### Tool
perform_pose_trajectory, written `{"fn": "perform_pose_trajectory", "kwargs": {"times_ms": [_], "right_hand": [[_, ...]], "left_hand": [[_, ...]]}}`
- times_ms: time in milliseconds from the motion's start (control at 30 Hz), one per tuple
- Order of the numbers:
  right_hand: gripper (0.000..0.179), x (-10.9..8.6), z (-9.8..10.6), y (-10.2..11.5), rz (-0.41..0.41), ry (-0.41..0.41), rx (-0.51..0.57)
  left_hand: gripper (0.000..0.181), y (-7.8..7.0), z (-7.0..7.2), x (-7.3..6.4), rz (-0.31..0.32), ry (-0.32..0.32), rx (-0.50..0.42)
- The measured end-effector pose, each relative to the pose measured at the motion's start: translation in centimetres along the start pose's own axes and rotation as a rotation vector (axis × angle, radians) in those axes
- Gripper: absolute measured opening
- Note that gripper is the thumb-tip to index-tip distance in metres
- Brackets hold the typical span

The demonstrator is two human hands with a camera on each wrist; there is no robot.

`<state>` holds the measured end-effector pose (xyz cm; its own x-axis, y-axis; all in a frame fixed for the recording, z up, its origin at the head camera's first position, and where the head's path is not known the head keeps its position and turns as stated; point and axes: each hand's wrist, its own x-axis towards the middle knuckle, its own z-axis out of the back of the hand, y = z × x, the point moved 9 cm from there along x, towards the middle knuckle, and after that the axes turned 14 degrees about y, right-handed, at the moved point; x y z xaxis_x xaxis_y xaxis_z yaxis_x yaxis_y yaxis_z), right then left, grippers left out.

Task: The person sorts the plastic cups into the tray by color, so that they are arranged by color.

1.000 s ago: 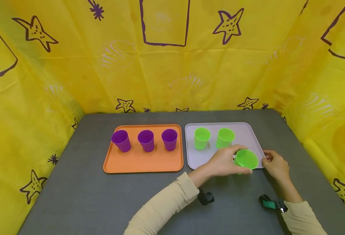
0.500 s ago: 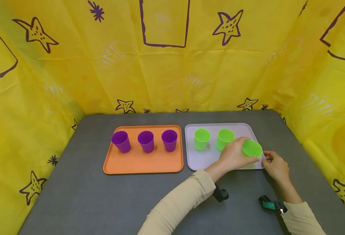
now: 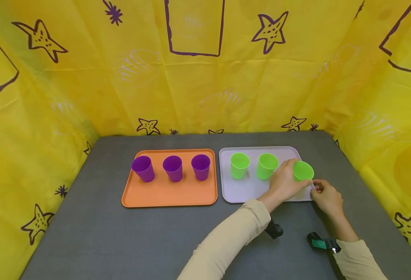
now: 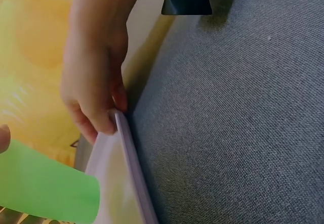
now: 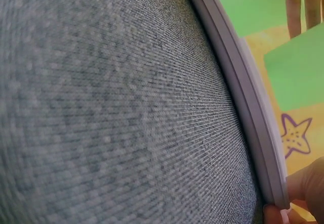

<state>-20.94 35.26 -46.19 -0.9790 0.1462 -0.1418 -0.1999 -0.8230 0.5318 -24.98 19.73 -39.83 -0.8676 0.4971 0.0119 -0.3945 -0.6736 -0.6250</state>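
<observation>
My left hand [image 3: 285,181] holds a green cup [image 3: 303,171] between thumb and fingers, over the right end of a pale lilac tray [image 3: 247,194]. In the left wrist view the base of this green cup [image 4: 55,186] is close to the tray; whether it touches is unclear. Two more green cups, one at the left [image 3: 239,166] and one in the middle [image 3: 266,167], stand upright on the same tray. At the tray's near right corner, my right hand [image 3: 328,198] pinches the rim, which the right wrist view shows as a raised lilac edge [image 5: 248,97].
An orange tray [image 3: 170,196] lies to the left, bearing three purple cups [image 3: 173,169] in a row. Both trays lie on a grey cloth-covered table [image 3: 121,241]. Yellow patterned fabric [image 3: 191,89] hangs behind and along both sides.
My left hand has carried the green cup away from me and slightly right, from the tray's near edge to over its right end. My right hand stays at the corner.
</observation>
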Motion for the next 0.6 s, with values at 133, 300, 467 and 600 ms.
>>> {"fn": "perform_pose_trajectory", "kwargs": {"times_ms": [133, 300, 467, 600], "right_hand": [[0.035, 0.1, 0.1, -0.1, 0.0, -0.007, -0.002], [0.034, 0.1, 0.3, -0.2, 0.002, -0.021, -0.01], [0.033, 0.0, 0.2, -0.1, 0.0, -0.017, -0.004], [0.034, 0.0, 0.0, 0.0, -0.002, -0.005, 0.002]], "left_hand": [[0.065, 0.3, -0.2, 0.5, 0.031, -0.009, -0.024], [0.064, 0.6, -0.5, 0.9, 0.056, -0.006, -0.067], [0.065, 0.8, -0.8, 1.1, 0.063, -0.008, -0.093], [0.068, 1.4, -1.3, 1.4, 0.092, -0.005, -0.136]]}}
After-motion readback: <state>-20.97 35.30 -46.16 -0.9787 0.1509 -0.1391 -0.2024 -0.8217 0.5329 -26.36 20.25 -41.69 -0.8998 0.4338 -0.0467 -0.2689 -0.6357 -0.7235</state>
